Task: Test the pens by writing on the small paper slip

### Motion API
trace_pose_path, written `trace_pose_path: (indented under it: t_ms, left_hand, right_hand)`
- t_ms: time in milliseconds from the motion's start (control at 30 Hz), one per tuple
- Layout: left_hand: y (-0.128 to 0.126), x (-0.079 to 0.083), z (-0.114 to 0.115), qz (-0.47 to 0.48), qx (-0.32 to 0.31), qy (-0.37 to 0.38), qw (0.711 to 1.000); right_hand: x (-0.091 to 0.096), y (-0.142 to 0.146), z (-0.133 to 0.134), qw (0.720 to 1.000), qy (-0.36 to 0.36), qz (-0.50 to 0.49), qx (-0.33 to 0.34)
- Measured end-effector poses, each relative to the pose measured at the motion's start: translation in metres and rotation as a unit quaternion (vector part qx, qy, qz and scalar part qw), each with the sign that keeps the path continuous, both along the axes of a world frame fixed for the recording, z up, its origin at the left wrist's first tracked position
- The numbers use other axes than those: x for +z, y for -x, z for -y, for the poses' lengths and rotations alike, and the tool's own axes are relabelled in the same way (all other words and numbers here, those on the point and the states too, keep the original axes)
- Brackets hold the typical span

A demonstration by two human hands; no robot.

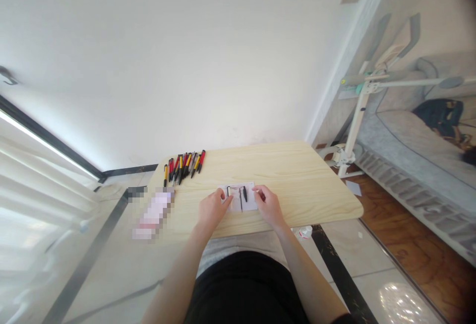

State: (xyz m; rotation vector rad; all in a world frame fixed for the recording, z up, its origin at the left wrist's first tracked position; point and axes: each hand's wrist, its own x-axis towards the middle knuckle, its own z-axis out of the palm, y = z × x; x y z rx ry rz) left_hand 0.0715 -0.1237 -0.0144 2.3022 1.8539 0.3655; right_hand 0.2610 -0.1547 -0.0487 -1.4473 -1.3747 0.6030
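A small white sheet of paper (pixel 235 207) lies near the table's front edge with pen parts on it. A thin dark pen refill (pixel 241 201) lies along its middle, and a short black pen piece (pixel 245 194) lies just right of that. Farther left is a narrow piece with a dark end (pixel 228 189), partly hidden by my thumb. My left hand (pixel 214 209) rests at the sheet's left side, fingers curved, thumb at the narrow piece. My right hand (pixel 268 206) is at the right edge, its thumb and index finger apart and nothing seen between them.
Several red, yellow and black pens (pixel 184 165) lie at the back left of the wooden table (pixel 305 185). A blurred-out pinkish object (pixel 154 215) is at the left edge. White exercise equipment (pixel 355 120) and a grey sofa (pixel 405 135) stand to the right.
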Motion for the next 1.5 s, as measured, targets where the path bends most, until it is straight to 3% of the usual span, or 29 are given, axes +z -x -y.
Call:
trace_pose_path:
  t_ms: [167,267,567,1500]
  left_hand:
    - [0.002,-0.007,0.004,0.053,-0.036,-0.109,0.992]
    - [0.004,-0.010,0.007,0.047,-0.038,-0.133,0.989]
    - [0.004,-0.014,0.006,0.016,-0.044,-0.136,0.990]
    - [0.007,-0.022,0.007,0.045,-0.047,-0.132,0.989]
  right_hand:
    - [0.000,0.001,0.000,1.000,0.001,-0.006,-0.003]
    - [0.001,0.002,0.001,1.000,0.007,0.001,0.002]
    - [0.001,0.002,0.001,1.000,0.008,0.026,-0.002]
    - [-0.001,0.003,0.001,0.999,0.006,0.037,-0.005]
